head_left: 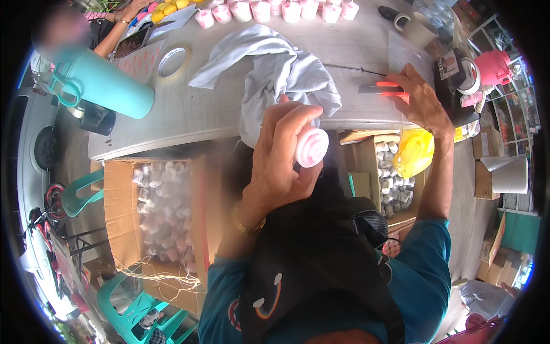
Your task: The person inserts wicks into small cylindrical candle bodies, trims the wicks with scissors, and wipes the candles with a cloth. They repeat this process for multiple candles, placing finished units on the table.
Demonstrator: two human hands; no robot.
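Observation:
My left hand, with a watch at the wrist, is closed round a pale pink candle with a swirled top turned up toward me. Just beyond it, a crumpled light grey cloth lies on the table and drapes over the front edge. Over the table's right side, my right hand has its fingers closed at the orange handles of a pair of scissors. The blades point left, toward the cloth. Part of the handles is hidden by my fingers.
Pink-and-white candles line the back of the white table. A teal tumbler and tape roll stand left. Cardboard boxes of small wrapped pieces flank me; a yellow bag lies on one. Another person's arm reaches in.

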